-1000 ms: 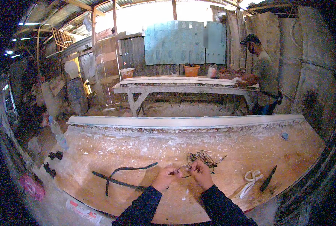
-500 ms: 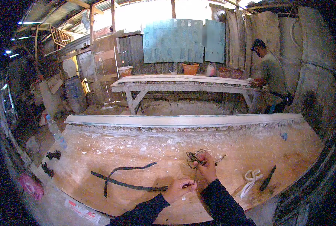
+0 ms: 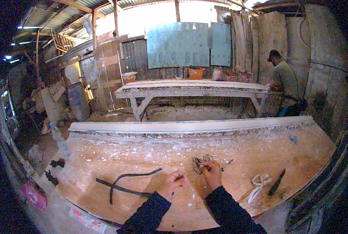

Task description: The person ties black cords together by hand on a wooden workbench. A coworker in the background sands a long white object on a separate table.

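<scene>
The left hand (image 3: 173, 183) has drawn back from the wire tangle (image 3: 203, 162), now curled shut beside it on the bench (image 3: 142, 156); the right hand (image 3: 213, 174) pinches the tangle's edge

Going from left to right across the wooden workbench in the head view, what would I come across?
Small dark clumps at the left edge → crossed dark strips → left hand → right hand at the tangle of dark wire → white cord → dark blade-like tool.
</scene>
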Motion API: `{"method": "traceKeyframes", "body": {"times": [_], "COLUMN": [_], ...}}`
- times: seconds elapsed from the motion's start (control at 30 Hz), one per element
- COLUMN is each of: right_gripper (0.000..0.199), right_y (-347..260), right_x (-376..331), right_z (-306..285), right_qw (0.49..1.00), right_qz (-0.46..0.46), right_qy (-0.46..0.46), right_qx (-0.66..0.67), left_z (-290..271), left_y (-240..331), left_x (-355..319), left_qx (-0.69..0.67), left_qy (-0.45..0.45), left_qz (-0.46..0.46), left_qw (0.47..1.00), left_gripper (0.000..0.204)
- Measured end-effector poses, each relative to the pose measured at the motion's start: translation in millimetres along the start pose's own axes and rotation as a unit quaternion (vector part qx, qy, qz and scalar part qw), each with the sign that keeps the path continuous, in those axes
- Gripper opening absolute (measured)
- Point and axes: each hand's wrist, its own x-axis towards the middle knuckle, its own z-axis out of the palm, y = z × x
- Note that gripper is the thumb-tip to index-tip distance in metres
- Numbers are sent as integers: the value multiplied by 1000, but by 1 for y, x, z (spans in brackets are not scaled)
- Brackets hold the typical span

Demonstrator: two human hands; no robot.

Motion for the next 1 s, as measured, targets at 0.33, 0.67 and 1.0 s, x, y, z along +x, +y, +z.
{"method": "traceKeyframes", "body": {"times": [0.33,0.67,1.0], "right_gripper": [11,21,14], "right_y": [-32,-45,-54], "right_x": [-8,-27,-29], "right_z": [-8,2,-6], "right_qw": [941,834,850], "right_qz": [121,13,44], "right_qy": [-242,-481,-416], "right_qx": [201,271,320], "left_z": [-41,-23,-24], "left_y": [-7,20,-1], "left_x": [19,4,10], "left_qx": [186,329,413], "left_qy": [270,327,288], "left_qz": [55,157,178], "left_qw": [943,872,846], "left_gripper": [12,12,8]}}
